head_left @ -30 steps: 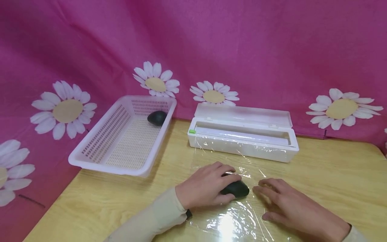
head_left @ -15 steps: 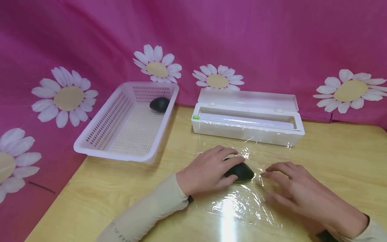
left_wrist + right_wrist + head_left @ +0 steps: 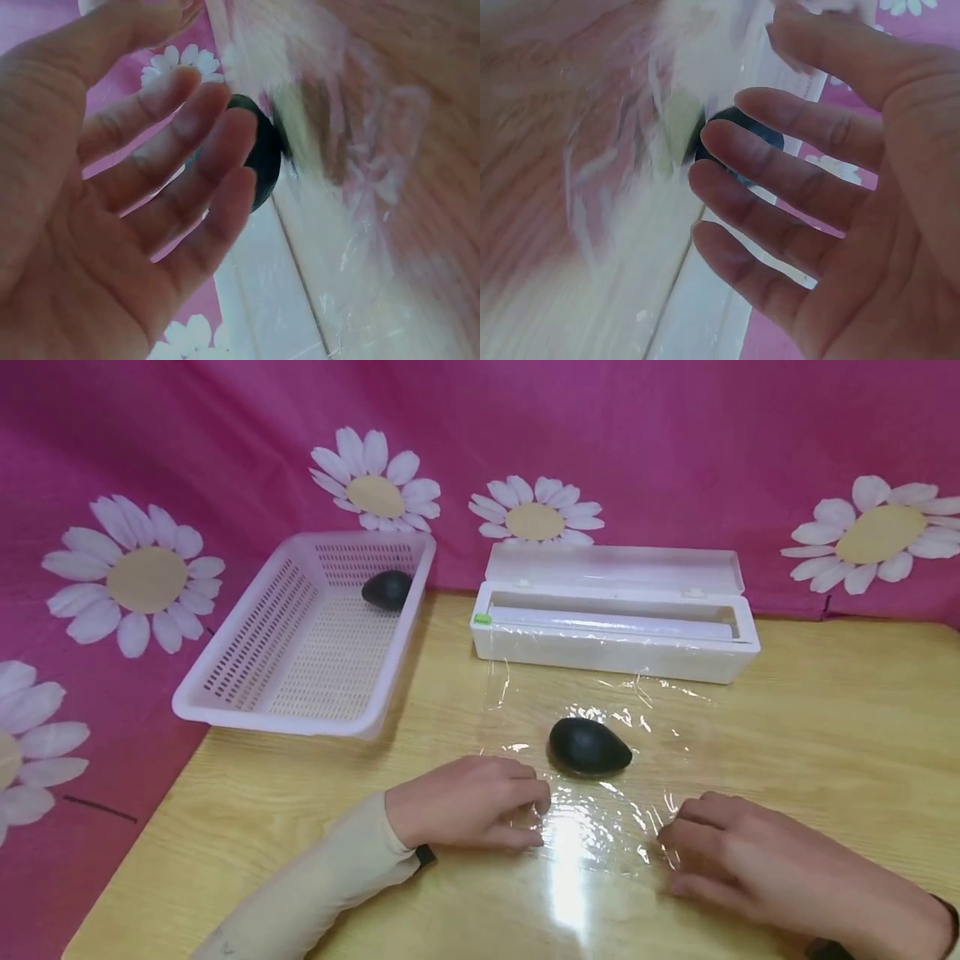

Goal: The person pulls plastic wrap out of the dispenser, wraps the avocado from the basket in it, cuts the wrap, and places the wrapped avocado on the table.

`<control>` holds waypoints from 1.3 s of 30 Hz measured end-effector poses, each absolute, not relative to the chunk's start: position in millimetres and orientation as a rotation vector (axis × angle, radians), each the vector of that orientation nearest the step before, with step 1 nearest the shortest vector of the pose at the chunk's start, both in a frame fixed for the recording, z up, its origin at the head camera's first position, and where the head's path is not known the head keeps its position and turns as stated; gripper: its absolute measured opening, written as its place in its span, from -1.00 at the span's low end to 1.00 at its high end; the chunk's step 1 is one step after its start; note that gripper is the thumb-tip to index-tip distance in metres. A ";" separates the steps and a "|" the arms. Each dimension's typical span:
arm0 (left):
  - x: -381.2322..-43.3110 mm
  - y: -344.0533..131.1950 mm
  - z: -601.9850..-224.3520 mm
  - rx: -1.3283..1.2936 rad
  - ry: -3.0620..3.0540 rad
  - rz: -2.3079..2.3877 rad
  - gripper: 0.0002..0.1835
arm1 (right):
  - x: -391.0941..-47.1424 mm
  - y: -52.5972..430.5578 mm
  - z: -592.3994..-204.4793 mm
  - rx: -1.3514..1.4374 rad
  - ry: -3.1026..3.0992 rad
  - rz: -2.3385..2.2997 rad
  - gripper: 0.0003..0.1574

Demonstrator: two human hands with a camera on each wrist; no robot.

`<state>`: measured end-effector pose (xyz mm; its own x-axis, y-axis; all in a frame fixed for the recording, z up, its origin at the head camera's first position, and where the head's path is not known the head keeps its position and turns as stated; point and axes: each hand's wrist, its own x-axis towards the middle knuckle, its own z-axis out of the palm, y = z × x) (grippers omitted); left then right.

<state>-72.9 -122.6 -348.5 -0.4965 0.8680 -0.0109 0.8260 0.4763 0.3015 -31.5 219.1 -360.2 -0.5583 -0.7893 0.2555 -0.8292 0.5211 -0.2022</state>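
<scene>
A dark, smooth avocado (image 3: pixel 589 748) lies on a sheet of clear cling film (image 3: pixel 600 827) spread over the wooden table. My left hand (image 3: pixel 472 802) is just in front of it and to the left, fingers loosely bent, holding nothing. Low at the film's right side, my right hand (image 3: pixel 738 852) has its fingertips close to the film; whether they touch it is unclear. Both wrist views show spread fingers with the avocado (image 3: pixel 264 154) partly hidden behind them. The film runs back to a white cling film dispenser box (image 3: pixel 615 656), whose lid stands up and whose roll shows inside.
A pale perforated plastic basket (image 3: pixel 363 727) stands at the back left, with a second dark avocado (image 3: pixel 387 590) inside at its far right corner. Behind the wooden table (image 3: pixel 840 718) hangs a pink cloth (image 3: pixel 675 435) with daisies.
My left hand has let go of the avocado and drawn back to the left and toward me. My right hand has also come a little nearer. The head view has tilted down.
</scene>
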 end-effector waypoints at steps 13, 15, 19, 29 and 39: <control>-63.9 -129.7 -350.6 1.221 2.281 0.324 -0.58 | -14.9 232.0 -363.9 1.484 -2.807 0.486 -0.42; -63.7 -129.6 -351.8 1.222 2.264 0.293 -0.56 | -14.8 231.7 -366.3 1.464 -3.022 0.517 -0.29; -64.0 -129.1 -355.5 1.241 2.250 0.263 -0.57 | -16.8 231.6 -373.6 1.339 -3.397 0.593 -0.15; -64.7 -136.5 -352.4 1.214 2.256 0.347 -0.68 | -22.7 229.0 -390.3 1.412 -3.312 0.444 -0.54; -67.3 -138.1 -352.0 1.250 2.287 0.356 -0.73 | -23.3 236.6 -396.3 1.529 -3.052 0.460 -0.59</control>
<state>-67.3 -138.1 -352.0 -0.4493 0.8396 -0.3052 0.7071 0.5431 0.4529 -23.3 236.6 -396.3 -0.5695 -0.8085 -0.1482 -0.7290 0.5800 -0.3635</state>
